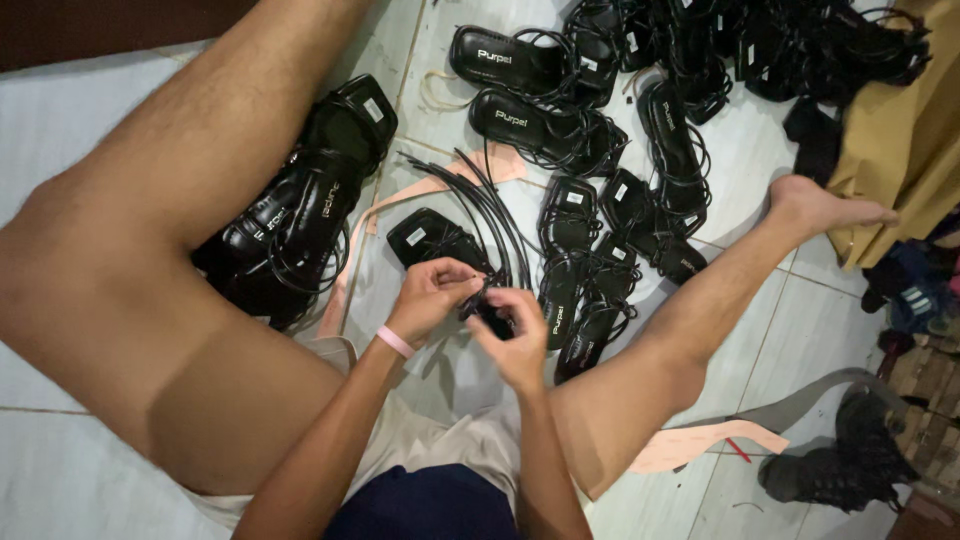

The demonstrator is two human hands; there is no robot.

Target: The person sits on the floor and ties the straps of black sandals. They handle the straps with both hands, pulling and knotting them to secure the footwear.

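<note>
I sit on a tiled floor with my legs spread. Between them lies a black sandal sole [432,240] with a small white label. My left hand [432,295], with a pink band on its wrist, and my right hand [515,335] both pinch the near end of a bundle of thin black straps [490,215] that fans out away from me over the sole. My fingers hide the end of the sandal nearest me.
Black strappy sandals [300,215] are stacked by my left leg. Many more sandals [620,130] cover the floor ahead. My right foot [820,205] reaches a tan cloth [900,130]. A pink paper cut-out [700,445] and a dark boot [830,475] lie at right.
</note>
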